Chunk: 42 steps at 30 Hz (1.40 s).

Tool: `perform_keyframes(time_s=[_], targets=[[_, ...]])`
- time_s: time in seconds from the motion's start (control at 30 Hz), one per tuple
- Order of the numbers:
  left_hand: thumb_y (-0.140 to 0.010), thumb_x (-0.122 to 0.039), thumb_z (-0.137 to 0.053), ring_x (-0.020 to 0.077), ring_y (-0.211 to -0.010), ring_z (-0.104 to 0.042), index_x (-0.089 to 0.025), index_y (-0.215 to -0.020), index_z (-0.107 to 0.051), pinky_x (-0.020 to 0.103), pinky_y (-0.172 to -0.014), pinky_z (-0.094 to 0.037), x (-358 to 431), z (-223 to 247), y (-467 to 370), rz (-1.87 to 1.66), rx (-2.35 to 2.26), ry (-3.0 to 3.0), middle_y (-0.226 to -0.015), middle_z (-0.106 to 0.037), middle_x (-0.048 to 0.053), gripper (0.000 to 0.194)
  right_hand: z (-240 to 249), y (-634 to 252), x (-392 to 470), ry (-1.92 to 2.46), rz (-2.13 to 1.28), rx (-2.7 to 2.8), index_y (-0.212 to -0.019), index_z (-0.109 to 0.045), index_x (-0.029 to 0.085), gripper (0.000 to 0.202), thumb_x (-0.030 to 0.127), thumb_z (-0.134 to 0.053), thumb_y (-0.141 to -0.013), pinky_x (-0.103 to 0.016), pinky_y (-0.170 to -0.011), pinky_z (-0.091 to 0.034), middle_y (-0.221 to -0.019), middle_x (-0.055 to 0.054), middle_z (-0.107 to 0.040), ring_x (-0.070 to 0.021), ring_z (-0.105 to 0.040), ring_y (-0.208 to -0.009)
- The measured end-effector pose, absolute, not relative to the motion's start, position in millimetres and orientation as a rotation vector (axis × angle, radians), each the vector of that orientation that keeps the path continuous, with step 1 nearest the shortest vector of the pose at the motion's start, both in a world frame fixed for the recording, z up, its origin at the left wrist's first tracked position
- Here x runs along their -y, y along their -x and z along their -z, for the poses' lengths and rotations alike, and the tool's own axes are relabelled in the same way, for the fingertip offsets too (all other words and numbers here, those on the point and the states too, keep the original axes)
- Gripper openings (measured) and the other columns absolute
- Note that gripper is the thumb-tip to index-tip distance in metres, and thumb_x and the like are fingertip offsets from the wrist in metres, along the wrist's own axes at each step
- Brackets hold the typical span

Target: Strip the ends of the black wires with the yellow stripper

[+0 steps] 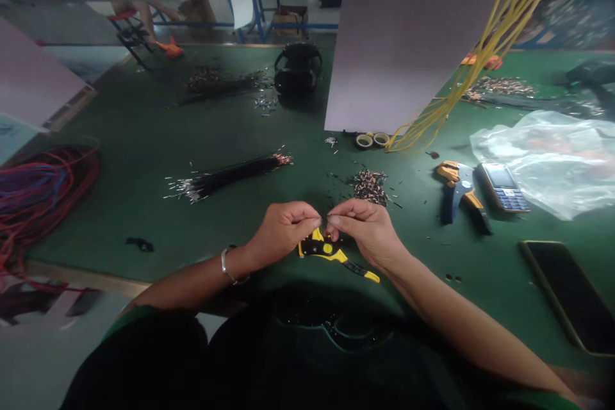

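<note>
- Apparently gathered to keep its ends together, a long bundle of thin black wires point(235, 176) lies leftmost.
- The left hand point(283, 230), curled inward, pinches tightly; what it holds is too small to tell.
- A yellow-and-black handled tool point(327, 248) lies below, probably for quick reach.
- The right hand point(368, 227) mirrors that narrow pinch, contents unclear, just beside the left.

Yel./blk tool point(328, 248) — part. behind R fingers point(344, 223)
</note>
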State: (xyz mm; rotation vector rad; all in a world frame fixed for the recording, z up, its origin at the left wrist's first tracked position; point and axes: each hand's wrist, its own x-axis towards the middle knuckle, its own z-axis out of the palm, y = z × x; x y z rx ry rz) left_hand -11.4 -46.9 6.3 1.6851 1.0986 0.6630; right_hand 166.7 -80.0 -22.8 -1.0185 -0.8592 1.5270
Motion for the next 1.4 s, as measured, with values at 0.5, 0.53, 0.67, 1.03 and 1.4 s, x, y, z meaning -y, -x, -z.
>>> perform_keyframes(time_s=[0.5, 0.53, 0.67, 1.03, 1.4], targets=[[-0.080, -0.021, -0.059, 0.0061, -0.049, -0.049, -0.014, -0.069, -0.069, 0.016, -0.049, -0.037, 52, -10, 12, -0.716, -1.082, -1.963, -0.053, -0.061, -0.002, 0.017, 23, -168, 81, 1.028, -1.461, 0.962, -0.073, -0.070, 0.018, 0.007, 0.023, -0.074, -0.071, -0.026, -0.054, -0.052, -0.062, -0.001, -0.070, -0.0106, -0.061, -0.051], [-0.080, -0.022, -0.059, 0.0060, -0.049, -0.048, -0.014, -0.069, -0.069, 0.016, -0.048, -0.037, 51, -12, 12, -0.678, -1.093, -1.906, -0.053, -0.060, -0.002, 0.017, 23, -168, 81, 1.047, -1.441, 1.002, -0.073, -0.069, 0.018, 0.006, 0.023, -0.072, -0.072, -0.026, -0.054, -0.052, -0.062, -0.001, -0.070, -0.0109, -0.062, -0.051], [-0.077, -0.026, -0.061, 0.0059, -0.049, -0.045, -0.013, -0.068, -0.067, 0.017, -0.047, -0.035, 49, -17, 11, -0.575, -1.099, -1.673, -0.053, -0.056, -0.003, 0.017, 22, -169, 82, 1.224, -1.039, 1.355, -0.073, -0.066, 0.018, 0.003, 0.020, -0.064, -0.073, -0.026, -0.054, -0.051, -0.062, 0.000, -0.067, -0.0117, -0.061, -0.053], [-0.075, -0.025, -0.059, 0.0069, -0.053, -0.044, -0.014, -0.067, -0.064, 0.019, -0.050, -0.034, 54, -17, 2, -0.491, -1.080, -1.563, -0.056, -0.054, -0.003, 0.014, 26, -165, 79, 1.184, -0.113, 1.790, -0.063, -0.052, 0.019, 0.014, 0.007, -0.050, -0.069, -0.022, -0.049, -0.043, -0.053, 0.003, -0.055, -0.0100, -0.052, -0.048], [-0.076, -0.022, -0.057, 0.0079, -0.052, -0.048, -0.014, -0.067, -0.064, 0.019, -0.049, -0.037, 60, -30, 1, -0.536, -1.037, -1.676, -0.056, -0.058, -0.001, 0.014, 13, -167, 85, 1.285, -0.150, 1.764, -0.059, -0.051, 0.022, 0.013, 0.011, -0.052, -0.067, -0.024, -0.051, -0.043, -0.053, 0.003, -0.055, -0.0108, -0.051, -0.049]])
